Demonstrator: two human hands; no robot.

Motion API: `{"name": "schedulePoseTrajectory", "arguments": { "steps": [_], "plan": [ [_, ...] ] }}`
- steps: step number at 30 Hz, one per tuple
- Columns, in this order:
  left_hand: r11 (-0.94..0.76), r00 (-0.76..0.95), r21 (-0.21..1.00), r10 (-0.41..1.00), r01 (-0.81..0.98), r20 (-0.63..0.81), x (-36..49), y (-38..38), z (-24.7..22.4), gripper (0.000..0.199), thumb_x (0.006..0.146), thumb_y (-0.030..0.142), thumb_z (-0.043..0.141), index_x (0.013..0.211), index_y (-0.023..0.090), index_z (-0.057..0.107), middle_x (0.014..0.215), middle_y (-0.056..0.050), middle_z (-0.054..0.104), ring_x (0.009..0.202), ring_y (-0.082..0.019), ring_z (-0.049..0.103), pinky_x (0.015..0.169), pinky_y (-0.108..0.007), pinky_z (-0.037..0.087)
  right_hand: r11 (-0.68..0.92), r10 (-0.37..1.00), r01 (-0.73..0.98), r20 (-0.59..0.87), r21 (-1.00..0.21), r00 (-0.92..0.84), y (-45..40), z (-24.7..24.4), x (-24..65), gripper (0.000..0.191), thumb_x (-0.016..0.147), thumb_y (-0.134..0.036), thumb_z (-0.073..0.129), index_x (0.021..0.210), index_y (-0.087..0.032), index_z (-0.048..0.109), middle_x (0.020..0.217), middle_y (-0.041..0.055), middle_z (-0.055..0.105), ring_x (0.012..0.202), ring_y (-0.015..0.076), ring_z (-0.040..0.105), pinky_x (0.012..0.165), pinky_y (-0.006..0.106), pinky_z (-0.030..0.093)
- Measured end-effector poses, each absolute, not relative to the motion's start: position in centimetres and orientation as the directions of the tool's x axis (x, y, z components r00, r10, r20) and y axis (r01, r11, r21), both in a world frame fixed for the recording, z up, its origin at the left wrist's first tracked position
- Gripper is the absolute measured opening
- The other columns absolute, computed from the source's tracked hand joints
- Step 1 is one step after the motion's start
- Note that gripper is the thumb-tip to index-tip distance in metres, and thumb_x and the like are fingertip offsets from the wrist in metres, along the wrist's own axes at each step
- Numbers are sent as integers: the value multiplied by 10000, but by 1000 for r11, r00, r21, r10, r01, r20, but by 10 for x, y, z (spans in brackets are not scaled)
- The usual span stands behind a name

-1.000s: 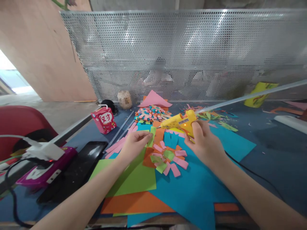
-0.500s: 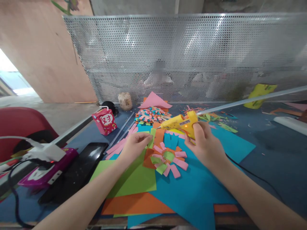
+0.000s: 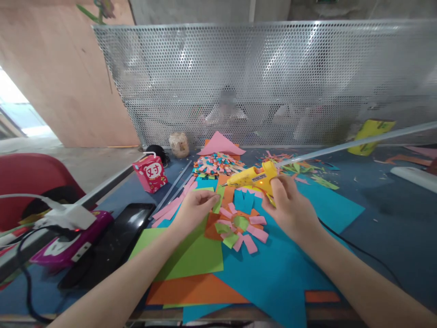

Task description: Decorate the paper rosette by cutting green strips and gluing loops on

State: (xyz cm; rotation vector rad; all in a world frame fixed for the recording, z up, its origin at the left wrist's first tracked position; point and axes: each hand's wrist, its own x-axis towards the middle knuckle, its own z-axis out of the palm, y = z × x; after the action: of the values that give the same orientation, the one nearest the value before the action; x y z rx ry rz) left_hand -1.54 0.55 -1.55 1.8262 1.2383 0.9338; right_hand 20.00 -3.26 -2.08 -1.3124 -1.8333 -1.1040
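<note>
The yellow glue gun [image 3: 254,178] sits in your right hand [image 3: 292,200], held above the coloured papers in the middle of the table. Your right fingers wrap its handle. Its long axis runs across your view: the nozzle points left and dips slightly, its tip at the light green strip [image 3: 220,197], though whether it touches you cannot tell from here. From its back end a long translucent glue stick [image 3: 355,142] slopes up and away to the right. Your left hand [image 3: 198,205] has thumb and forefinger in a narrow pinch on that strip, whose far end sticks out past your fingertips.

Just nearer to you lies a paper flower [image 3: 241,223] with pink petals and a green centre. Under and around it spread a blue sheet [image 3: 280,269] and a green sheet [image 3: 184,257]. Beyond the nozzle is a heap of fringed paper pieces [image 3: 216,165].

Among the containers, a red drink carton [image 3: 150,174] stands to your left with a white straw in its top, its contents hidden. Behind it, a small jar [image 3: 179,145] holds something pale, too blurred to name. A purple power strip [image 3: 61,248] carries a white plug [image 3: 70,217].
</note>
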Motion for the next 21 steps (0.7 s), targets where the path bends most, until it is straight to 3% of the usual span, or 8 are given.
{"name": "schedulePoseTrajectory", "arguments": {
  "steps": [13, 17, 21],
  "plan": [
    [-279, 224, 886, 952, 369, 207, -19, 6, -16, 270, 701, 397, 533, 669, 152, 640, 542, 20, 520, 492, -92, 421, 472, -207, 340, 105, 488, 948, 815, 300, -312, -30, -19, 205, 263, 747, -190, 454, 992, -127, 382, 857, 118, 548, 701, 194, 579, 424, 214, 409],
    [-277, 191, 892, 957, 358, 220, -18, 6, -15, 243, 708, 372, 524, 690, 149, 618, 567, 17, 530, 517, -96, 446, 497, -211, 373, -17, 606, 993, 791, 114, -80, -21, -18, 220, 286, 735, -253, 457, 970, -97, 407, 845, 134, 532, 650, 206, 562, 432, 250, 403],
    [-263, 186, 904, 960, 336, 210, -18, 5, -13, 196, 705, 340, 511, 666, 152, 553, 544, 30, 498, 499, -93, 449, 494, -215, 377, -276, 675, 959, 696, -71, 245, -5, -26, 258, 357, 735, -354, 430, 928, -54, 457, 776, 162, 531, 588, 240, 557, 468, 330, 407]
  ]
}}
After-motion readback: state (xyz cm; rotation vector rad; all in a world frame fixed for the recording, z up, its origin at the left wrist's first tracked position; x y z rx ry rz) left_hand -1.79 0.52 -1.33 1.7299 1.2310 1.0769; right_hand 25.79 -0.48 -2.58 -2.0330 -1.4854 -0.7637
